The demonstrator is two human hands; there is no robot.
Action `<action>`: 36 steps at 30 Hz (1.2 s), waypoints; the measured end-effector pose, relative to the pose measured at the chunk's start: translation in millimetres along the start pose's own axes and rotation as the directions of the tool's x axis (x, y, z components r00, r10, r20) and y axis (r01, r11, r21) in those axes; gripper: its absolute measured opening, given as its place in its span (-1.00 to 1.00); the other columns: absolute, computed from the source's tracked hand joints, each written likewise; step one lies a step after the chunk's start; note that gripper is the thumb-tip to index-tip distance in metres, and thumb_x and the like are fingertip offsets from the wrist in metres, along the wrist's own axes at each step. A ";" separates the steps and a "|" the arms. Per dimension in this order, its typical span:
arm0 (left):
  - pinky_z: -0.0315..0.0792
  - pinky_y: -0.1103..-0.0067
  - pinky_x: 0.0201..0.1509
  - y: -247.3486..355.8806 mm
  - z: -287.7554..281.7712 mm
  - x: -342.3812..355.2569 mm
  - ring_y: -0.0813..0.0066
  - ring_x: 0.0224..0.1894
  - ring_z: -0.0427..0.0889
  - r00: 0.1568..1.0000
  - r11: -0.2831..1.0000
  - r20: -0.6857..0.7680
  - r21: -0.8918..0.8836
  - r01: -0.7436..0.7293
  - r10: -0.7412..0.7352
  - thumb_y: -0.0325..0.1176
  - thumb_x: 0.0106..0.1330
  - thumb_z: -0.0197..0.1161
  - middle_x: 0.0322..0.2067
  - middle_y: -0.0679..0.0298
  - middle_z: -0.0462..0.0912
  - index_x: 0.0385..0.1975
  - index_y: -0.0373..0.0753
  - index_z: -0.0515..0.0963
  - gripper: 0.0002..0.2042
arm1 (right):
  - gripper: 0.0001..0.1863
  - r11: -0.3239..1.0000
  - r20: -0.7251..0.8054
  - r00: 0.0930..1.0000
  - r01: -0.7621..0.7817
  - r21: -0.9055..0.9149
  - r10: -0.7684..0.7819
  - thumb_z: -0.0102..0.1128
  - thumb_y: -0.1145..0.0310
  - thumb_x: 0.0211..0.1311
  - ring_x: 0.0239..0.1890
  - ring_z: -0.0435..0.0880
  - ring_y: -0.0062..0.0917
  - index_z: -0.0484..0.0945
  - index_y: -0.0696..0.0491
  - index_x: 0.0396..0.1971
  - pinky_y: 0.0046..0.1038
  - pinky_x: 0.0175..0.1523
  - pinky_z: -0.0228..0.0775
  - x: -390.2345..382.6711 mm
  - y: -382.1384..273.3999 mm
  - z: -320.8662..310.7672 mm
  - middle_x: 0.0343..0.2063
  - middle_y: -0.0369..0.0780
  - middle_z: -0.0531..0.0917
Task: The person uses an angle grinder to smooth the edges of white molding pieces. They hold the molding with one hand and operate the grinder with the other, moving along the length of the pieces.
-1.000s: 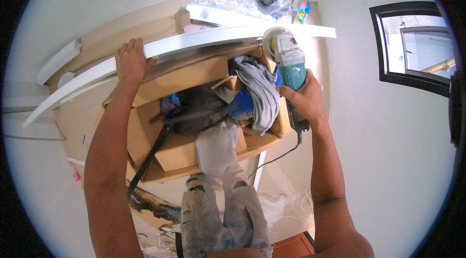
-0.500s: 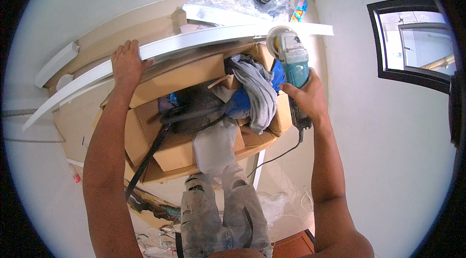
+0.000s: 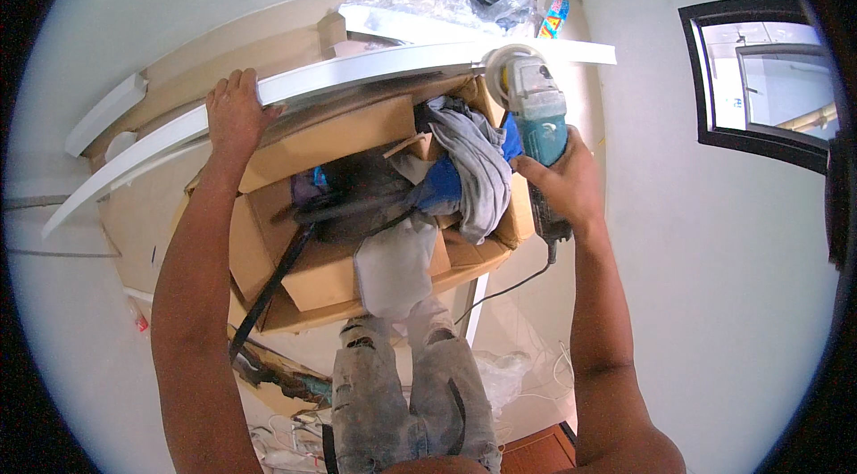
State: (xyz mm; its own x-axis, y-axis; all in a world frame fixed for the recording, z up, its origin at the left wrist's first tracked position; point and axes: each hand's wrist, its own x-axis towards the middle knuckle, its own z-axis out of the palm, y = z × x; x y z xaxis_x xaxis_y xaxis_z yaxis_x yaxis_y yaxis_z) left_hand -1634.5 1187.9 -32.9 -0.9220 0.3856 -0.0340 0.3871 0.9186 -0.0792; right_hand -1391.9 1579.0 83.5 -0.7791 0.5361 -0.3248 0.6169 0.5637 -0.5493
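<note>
Across open cardboard box (image 3: 312,148): white trim strip (image 3: 375,72), left hand (image 3: 234,108) pressed flat on it. Right hand (image 3: 558,184) clamped round teal angle grinder (image 3: 536,108), disc at strip. Advisable: steady pressure, cord clear.

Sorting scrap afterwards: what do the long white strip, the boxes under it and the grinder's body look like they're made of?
The long white strip looks like smooth painted or plastic moulding; its even matte white surface leaves that open. The boxes are brown cardboard, with folded flaps and raw edges. The grinder, held in the right hand, has a teal plastic body and a grey, metal-looking head.
</note>
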 end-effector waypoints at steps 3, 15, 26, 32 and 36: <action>0.44 0.12 0.21 0.3 -1.0 0.2 -0.01 0.11 0.61 1.000 1.000 0.024 0.017 -0.002 0.001 0.02 0.10 0.60 0.00 0.04 0.62 0.05 -0.28 0.52 -0.35 | -0.28 1.000 0.032 0.999 -0.012 -0.022 0.013 0.60 0.16 -0.07 -0.18 0.76 -0.31 0.55 0.30 0.04 -0.30 0.01 0.58 0.2 -8.7 6.1 -0.21 0.01 0.76; 0.46 0.12 0.20 -0.9 3.3 0.0 0.04 0.11 0.62 1.000 0.998 0.022 0.056 -0.004 0.002 0.06 0.09 0.60 0.01 0.08 0.62 0.07 -0.27 0.53 -0.32 | -0.27 0.999 0.016 0.999 0.031 -0.038 -0.030 0.62 0.11 -0.06 -0.18 0.82 -0.04 0.49 0.32 -0.05 -0.18 -0.02 0.62 6.8 -1.8 14.5 -0.26 0.20 0.75; 0.43 0.18 0.26 3.5 -3.3 0.4 0.16 0.14 0.60 0.996 0.999 0.072 -0.009 0.052 -0.051 -0.04 0.11 0.63 -0.02 0.16 0.63 -0.01 -0.21 0.55 -0.44 | -0.31 0.999 -0.003 1.000 -0.014 -0.045 0.014 0.62 0.18 -0.07 -0.16 0.77 -0.27 0.56 0.30 0.01 -0.27 0.04 0.59 9.3 -1.2 11.3 -0.20 0.03 0.76; 0.43 0.18 0.26 4.6 -4.6 3.1 0.14 0.13 0.61 0.994 0.996 0.082 0.050 0.068 -0.072 -0.06 0.10 0.63 -0.02 0.15 0.62 -0.02 -0.22 0.55 -0.44 | -0.32 1.000 -0.027 1.000 -0.016 0.003 0.016 0.62 0.19 -0.06 -0.17 0.78 -0.28 0.56 0.29 0.01 -0.27 0.02 0.60 11.1 12.5 10.2 -0.20 0.02 0.76; 0.44 0.19 0.26 4.1 -5.0 1.8 0.14 0.13 0.61 0.995 0.997 0.081 0.046 0.057 -0.060 -0.06 0.10 0.63 -0.02 0.15 0.62 -0.03 -0.22 0.54 -0.45 | -0.28 0.998 -0.043 0.998 -0.041 0.045 0.043 0.62 0.13 -0.08 -0.13 0.81 -0.14 0.55 0.30 0.01 -0.23 0.06 0.62 13.7 20.2 6.7 -0.19 0.11 0.77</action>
State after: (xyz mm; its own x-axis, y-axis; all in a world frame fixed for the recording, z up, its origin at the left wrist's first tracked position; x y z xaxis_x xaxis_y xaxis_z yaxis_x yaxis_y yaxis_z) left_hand -1634.6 1192.8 -28.4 -0.9406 0.3211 -0.1099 0.3337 0.9341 -0.1270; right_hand -1390.9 1593.6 62.8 -0.7464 0.5863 -0.3149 0.6427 0.5122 -0.5698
